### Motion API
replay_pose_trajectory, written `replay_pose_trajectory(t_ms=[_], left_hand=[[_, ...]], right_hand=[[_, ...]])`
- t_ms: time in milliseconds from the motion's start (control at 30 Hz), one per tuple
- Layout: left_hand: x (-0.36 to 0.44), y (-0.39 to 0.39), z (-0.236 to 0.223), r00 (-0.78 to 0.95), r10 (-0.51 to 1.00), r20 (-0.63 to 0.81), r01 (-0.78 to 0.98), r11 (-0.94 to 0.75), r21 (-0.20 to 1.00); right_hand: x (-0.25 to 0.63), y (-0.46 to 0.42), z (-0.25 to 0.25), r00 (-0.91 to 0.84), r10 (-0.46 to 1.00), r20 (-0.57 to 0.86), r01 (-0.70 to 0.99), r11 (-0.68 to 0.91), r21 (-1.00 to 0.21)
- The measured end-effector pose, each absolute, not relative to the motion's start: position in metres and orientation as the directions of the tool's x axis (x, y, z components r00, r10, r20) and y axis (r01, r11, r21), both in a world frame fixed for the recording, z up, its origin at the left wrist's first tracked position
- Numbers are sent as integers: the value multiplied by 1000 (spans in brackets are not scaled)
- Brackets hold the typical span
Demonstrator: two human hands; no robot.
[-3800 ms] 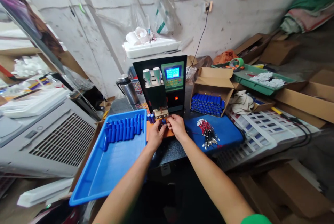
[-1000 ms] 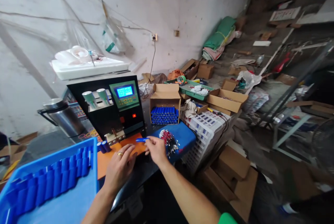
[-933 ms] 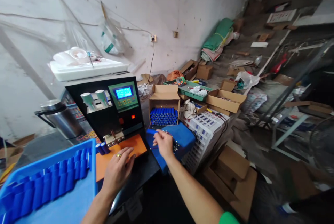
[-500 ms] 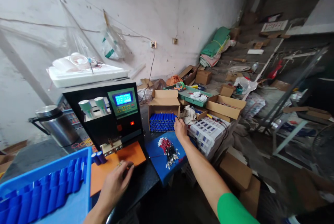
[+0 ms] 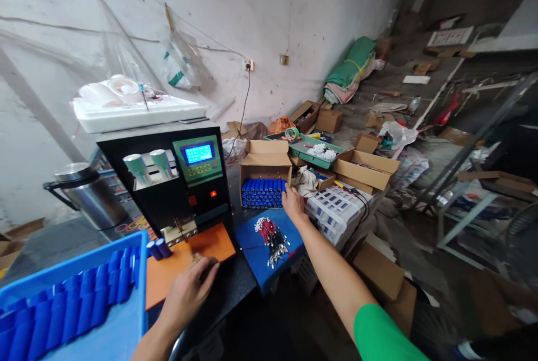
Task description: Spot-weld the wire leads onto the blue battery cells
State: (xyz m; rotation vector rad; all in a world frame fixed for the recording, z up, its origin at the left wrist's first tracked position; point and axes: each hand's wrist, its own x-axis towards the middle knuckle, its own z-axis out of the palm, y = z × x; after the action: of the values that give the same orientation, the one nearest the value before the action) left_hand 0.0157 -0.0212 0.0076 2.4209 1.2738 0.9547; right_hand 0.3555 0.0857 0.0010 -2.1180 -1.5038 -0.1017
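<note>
On the orange board [image 5: 216, 240] in front of the black machine [image 5: 168, 204] rests my left hand [image 5: 195, 279]. Its fingers are bent and drawn together, and what lies under them is hidden. My right hand [image 5: 293, 202] reaches to the right edge of an open cardboard box [image 5: 265, 160] stacked with blue cylindrical cells [image 5: 263, 191]. Its curled fingertips touch the end of the stack; whether they grip a cell I cannot make out. A pair of blue cells [image 5: 158, 249] stands on the board's left end, beside a blue tray [image 5: 145, 294] holding rows of cells.
Red and black wire leads [image 5: 271, 237] with white connectors lie on a blue surface [image 5: 252, 263]. Behind are a green tray [image 5: 313, 151] and another cardboard box [image 5: 365, 169]. A white plastic crate [image 5: 336, 209] stands right. A steel jug [image 5: 88, 195] is left of the machine.
The view has shifted slightly. My right hand stays at the box's right edge, its fingers moved a little. My left hand remains on the orange board with its fingers slightly shifted.
</note>
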Motion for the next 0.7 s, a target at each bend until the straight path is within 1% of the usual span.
replay_pose_trajectory(t_ms=[67,133,333,433,500,600,633,700], left_hand=[[15,-21,7,402,808,430,650,-583,488],[15,-21,6,399,812,427,655,-578,487],[15,-21,7,410,818,402,645,-572,506],[18,-22,9,404,827,392,653,-560,509],[19,-22,9,396,834,384,659,-549,514],[20,-23,9,390,840,377,656,-541,526],[20,-23,9,389,842,375,657,-539,528],[21,-23,9,385,845,371,664,-533,524]], right_hand=[[357,86,-1,372,847,379,893,-214,-397],[358,88,-2,368,854,368,891,-211,-402],[368,95,4,361,882,302,898,-242,-368],[372,91,5,353,888,295,904,-241,-354],[371,83,2,329,883,335,910,-201,-362],[364,69,-9,256,875,411,908,-72,-413],[361,64,-14,230,883,409,898,-31,-440],[355,56,-23,202,915,349,861,4,-508]])
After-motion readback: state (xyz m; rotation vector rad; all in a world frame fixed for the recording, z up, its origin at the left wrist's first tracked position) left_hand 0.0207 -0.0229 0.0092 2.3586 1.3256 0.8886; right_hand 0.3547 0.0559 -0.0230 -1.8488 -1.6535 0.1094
